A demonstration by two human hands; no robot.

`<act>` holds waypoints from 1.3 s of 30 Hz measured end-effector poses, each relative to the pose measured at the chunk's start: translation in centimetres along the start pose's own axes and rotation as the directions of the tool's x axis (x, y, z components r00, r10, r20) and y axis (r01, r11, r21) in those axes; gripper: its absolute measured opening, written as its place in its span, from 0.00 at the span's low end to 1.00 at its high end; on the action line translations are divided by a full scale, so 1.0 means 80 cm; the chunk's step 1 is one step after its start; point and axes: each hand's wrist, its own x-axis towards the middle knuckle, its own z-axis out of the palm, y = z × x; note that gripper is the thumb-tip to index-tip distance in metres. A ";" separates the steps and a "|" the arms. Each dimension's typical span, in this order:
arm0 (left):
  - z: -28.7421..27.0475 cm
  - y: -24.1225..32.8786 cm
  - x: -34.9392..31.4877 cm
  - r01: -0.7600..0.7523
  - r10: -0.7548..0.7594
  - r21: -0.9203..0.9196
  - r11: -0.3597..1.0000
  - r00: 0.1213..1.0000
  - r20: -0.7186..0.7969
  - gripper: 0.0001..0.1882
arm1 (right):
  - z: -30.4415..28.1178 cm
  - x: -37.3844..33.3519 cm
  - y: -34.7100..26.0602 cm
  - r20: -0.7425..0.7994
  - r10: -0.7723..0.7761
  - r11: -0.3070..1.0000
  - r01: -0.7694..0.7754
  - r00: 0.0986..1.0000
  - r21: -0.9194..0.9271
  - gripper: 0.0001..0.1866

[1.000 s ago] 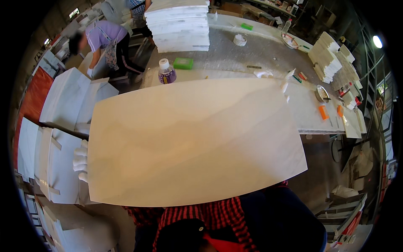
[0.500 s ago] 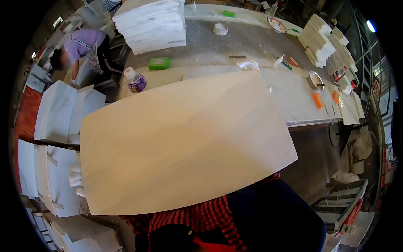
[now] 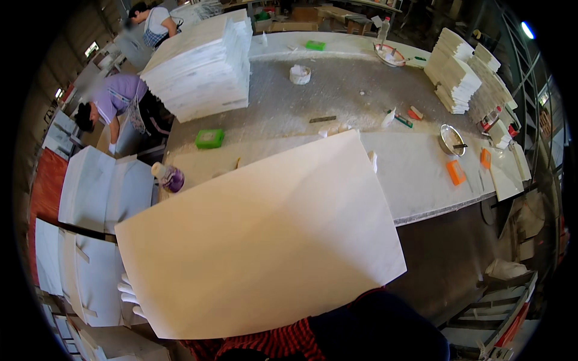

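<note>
A large, thin white stone slab [image 3: 265,240] fills the middle of the head view, tilted and overlapping the table's near edge. My left hand [image 3: 129,296], in a white glove, has its fingers wrapped round the slab's left edge. At the far right corner, white glove fingers of my right hand [image 3: 373,161] show at the slab's side edge; its palm is hidden behind the slab. Just past the slab's far edge stands a bottle [image 3: 171,178] with purple contents. A green block [image 3: 209,138] lies on the table beyond the bottle.
The dusty worktable [image 3: 265,96] carries a tall slab stack [image 3: 205,72], a metal bowl [image 3: 451,139], an orange block [image 3: 456,172] and stacked stone pieces [image 3: 451,72]. More slabs [image 3: 90,186] stand at left. Two people work at far left. A metal rack [image 3: 487,307] stands at lower right.
The view has shifted, so table, bottle and slab sit lower in the picture. The slab is turned slightly, its left end nearer me. Both hands keep their hold. A second person shows more.
</note>
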 end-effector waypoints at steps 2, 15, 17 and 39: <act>0.016 -0.002 -0.004 0.016 -0.021 -0.114 0.993 0.999 -0.045 0.30 | 0.017 0.015 -0.016 0.039 -0.005 1.000 0.005 0.999 -0.001 0.29; 0.022 0.036 0.005 0.361 -0.331 -0.172 0.917 0.926 0.180 0.25 | 0.165 0.063 -0.114 0.449 -0.044 0.994 -0.006 0.893 0.108 0.27; 0.029 0.048 -0.001 0.351 -0.336 -0.160 0.923 0.935 0.114 0.25 | 0.191 0.065 -0.130 0.522 -0.042 0.984 -0.055 0.852 0.169 0.27; 0.200 0.023 0.005 0.129 -0.225 -0.190 0.973 0.694 -0.683 0.25 | 0.249 0.023 -0.230 0.795 0.026 0.921 0.295 0.607 -0.256 0.21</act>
